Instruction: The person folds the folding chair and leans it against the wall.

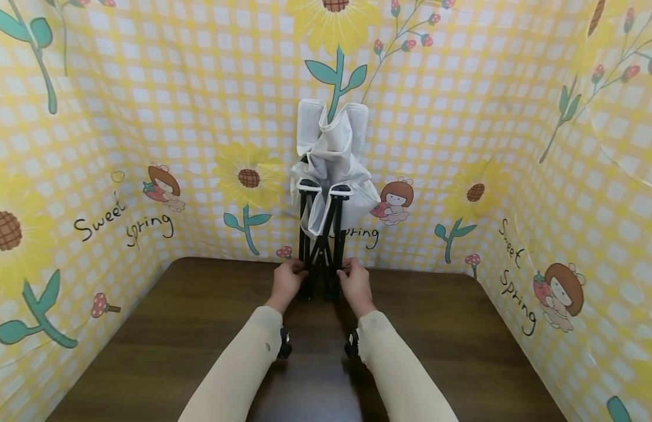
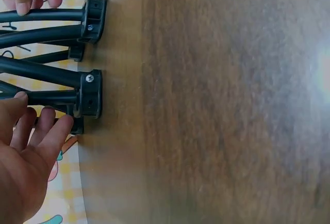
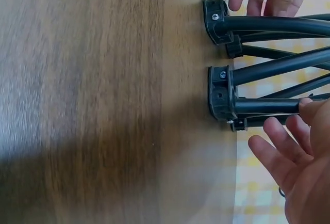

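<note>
A folded camping chair stands upright at the back of the table, its bunched white fabric [image 1: 338, 138] above crossed black tubular legs [image 1: 338, 225]. Low on the chair's left side, my left hand [image 1: 286, 282] pinches a leg tube between thumb and fingers. My right hand [image 1: 355, 284] does likewise on the right side, at about the same height. Close up in the left wrist view, the thumb of the left hand [image 2: 31, 162] lies on a black tube above a plastic foot [image 2: 90, 94]. The right wrist view has the right hand [image 3: 309, 167] at a tube beside another foot [image 3: 221, 92].
The dark brown wooden table [image 1: 315, 375] extends toward me and to both sides. A yellow checked cloth [image 1: 199, 129] with sunflowers hangs behind the chair and along both sides. Black wrist cameras sit on both cream sleeves [image 1: 236, 363].
</note>
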A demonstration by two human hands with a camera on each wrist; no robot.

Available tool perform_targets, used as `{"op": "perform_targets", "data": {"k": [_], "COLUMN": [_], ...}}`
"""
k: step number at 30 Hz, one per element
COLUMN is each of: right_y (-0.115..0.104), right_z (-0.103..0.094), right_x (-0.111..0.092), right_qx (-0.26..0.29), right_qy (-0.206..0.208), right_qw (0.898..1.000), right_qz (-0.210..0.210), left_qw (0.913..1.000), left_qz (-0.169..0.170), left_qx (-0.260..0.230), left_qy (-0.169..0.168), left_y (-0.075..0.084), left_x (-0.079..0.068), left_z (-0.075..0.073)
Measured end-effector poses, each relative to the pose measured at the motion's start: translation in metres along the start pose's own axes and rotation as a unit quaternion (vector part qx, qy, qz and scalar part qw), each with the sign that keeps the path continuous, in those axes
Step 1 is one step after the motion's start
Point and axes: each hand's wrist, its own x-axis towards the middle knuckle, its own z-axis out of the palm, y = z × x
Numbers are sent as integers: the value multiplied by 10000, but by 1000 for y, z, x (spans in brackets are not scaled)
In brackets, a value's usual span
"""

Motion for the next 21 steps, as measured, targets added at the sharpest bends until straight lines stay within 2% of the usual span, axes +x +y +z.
{"op": "perform_targets", "data": {"k": [7,14,21], "right_y": [-1,-4,-3], "right_z": [-4,-9,-14], "right_x": [-3,-8,-11], "right_qx": [-163,-85,-19], "right_qy": [116,86,-48], "right_qw": [9997,9995,9994], "right_qz": [-104,-298,-339], "left_qw": [9999,9998,9984], "left_qz": [94,213,524], "left_qx": [-48,20,214], "left_qy": [-51,-8,45], "left_y": [1,8,12], "left_x": [2,-1,-3], "left_z": [-10,-19,-28]}}
